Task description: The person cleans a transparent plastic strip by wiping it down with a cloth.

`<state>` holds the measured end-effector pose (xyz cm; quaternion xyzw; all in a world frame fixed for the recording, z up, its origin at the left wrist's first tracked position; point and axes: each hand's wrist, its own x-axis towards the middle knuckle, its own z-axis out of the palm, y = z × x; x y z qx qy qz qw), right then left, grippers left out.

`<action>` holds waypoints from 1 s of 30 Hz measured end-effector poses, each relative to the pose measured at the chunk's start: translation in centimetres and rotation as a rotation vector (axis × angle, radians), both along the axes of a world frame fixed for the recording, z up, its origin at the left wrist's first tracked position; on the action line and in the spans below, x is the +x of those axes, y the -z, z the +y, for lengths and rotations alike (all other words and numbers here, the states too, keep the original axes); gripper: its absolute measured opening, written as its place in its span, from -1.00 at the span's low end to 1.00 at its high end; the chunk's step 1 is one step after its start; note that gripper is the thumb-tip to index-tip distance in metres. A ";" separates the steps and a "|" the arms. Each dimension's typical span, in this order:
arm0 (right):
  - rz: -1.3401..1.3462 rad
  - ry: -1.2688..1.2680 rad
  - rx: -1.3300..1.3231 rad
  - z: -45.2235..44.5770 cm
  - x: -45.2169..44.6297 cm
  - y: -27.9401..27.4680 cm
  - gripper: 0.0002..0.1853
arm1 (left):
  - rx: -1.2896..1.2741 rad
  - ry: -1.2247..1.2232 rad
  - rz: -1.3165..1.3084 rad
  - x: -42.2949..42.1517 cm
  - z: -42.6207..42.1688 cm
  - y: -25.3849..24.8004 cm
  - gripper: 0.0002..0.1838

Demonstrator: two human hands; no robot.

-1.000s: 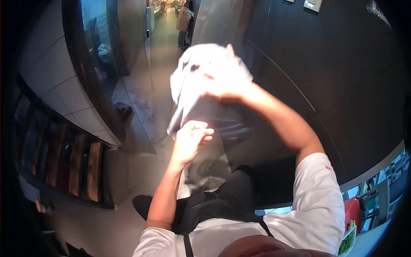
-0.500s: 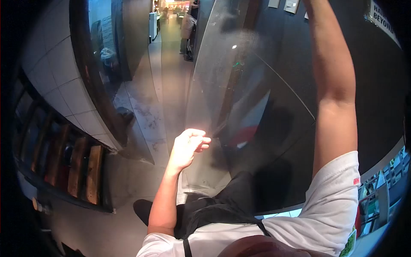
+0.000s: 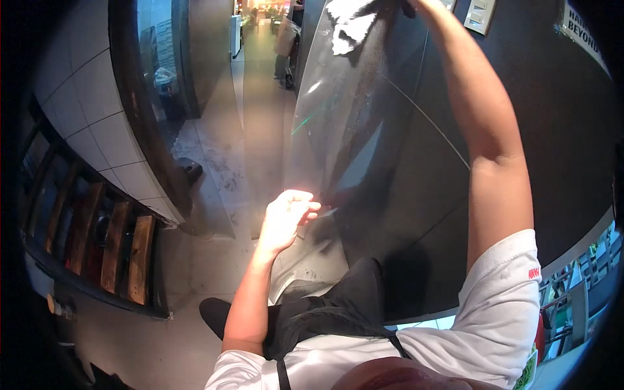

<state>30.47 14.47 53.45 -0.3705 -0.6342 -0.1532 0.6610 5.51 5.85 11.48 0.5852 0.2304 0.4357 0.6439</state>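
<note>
My left hand [image 3: 286, 218] is closed, fingers curled at the lower left edge of a clear glass-like panel [image 3: 312, 143]. The panel stands upright and carries streaks and reflections. My right arm reaches up to the top of the view, where my right hand [image 3: 416, 4] is mostly cut off. Beside it, a white cloth with dark patches [image 3: 351, 29] lies against the upper part of the panel. The right fingers are hidden, but the cloth appears to be in that hand.
A dark wall [image 3: 520, 130] with switch plates [image 3: 480, 14] and a sign [image 3: 580, 27] stands on the right. Wooden slats in a dark frame [image 3: 140, 260] are at the lower left. Beyond the panel, a corridor [image 3: 263, 71] has a person [image 3: 284, 49] at its side.
My right forearm has swung left, and the cloth has come into view at the top of the panel. My left hand has stayed almost in place.
</note>
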 end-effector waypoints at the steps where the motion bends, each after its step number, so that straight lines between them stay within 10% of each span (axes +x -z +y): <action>1: -0.608 0.551 0.015 0.2 -0.4 0.8 -0.81 | 0.003 0.001 0.006 0.1 -0.3 0.0 -0.78; 3: -1.194 0.819 -0.238 -2.2 -4.8 4.6 -0.76 | 0.013 0.002 0.012 0.4 -0.6 -0.4 -0.78; 6: -1.183 0.981 0.046 2.9 -2.1 11.0 -0.60 | 0.034 -0.002 -0.006 0.8 -1.0 -1.0 -0.79; 17: -1.228 -0.413 -0.218 -6.1 -5.1 30.8 -0.72 | 0.237 -0.041 0.028 2.9 2.2 3.0 -0.82; 18: -1.297 -0.325 -0.089 -6.8 -5.5 30.8 -0.70 | 0.282 -0.075 0.076 2.6 2.0 3.2 -0.76; 21: -1.077 -0.143 -0.811 -7.5 -6.9 23.8 -0.65 | 0.061 -0.041 0.021 2.5 0.6 0.7 -0.77; 25: -0.963 0.106 -0.322 2.0 1.6 14.9 -0.72 | 0.031 0.006 -0.040 0.8 -0.5 -0.8 -0.80; 27: -0.512 -0.007 -0.383 3.5 4.2 9.4 -0.69 | 0.057 0.012 -0.027 0.0 -0.9 -1.6 -0.81; 28: 0.136 -0.196 -0.627 0.2 1.6 6.2 -0.70 | 0.052 0.029 -0.045 -0.4 -0.7 -1.6 -0.81; 30: -1.013 0.480 0.374 5.0 7.5 4.1 -0.91 | 0.035 0.071 -0.089 -1.7 -0.7 -1.1 -0.81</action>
